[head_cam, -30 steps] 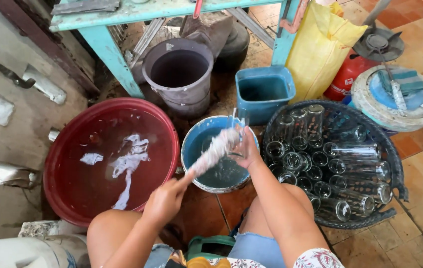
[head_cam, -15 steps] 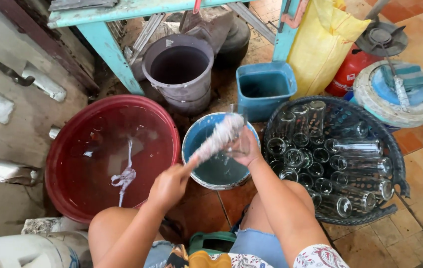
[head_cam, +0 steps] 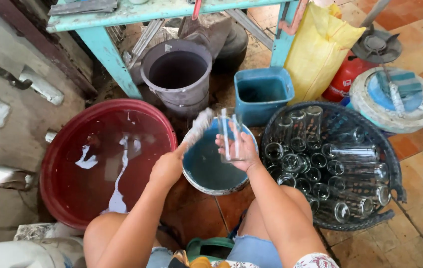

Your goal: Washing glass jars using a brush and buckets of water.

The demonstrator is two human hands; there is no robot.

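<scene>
The brush (head_cam: 199, 124) had come out of the glass (head_cam: 230, 135); the right hand (head_cam: 239, 149) gripped it upright over the blue basin (head_cam: 196, 173); left hand (head_cam: 168, 166) closed round the handle, probably finished scrubbing.

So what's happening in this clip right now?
A person is washing glasses by hand over a blue basin of water. The right hand holds a tall clear glass upright, while the left hand holds a soapy bottle brush just beside it, outside the glass. A dark basket on the right is packed with glasses, and a red tub of water sits on the left.
</scene>
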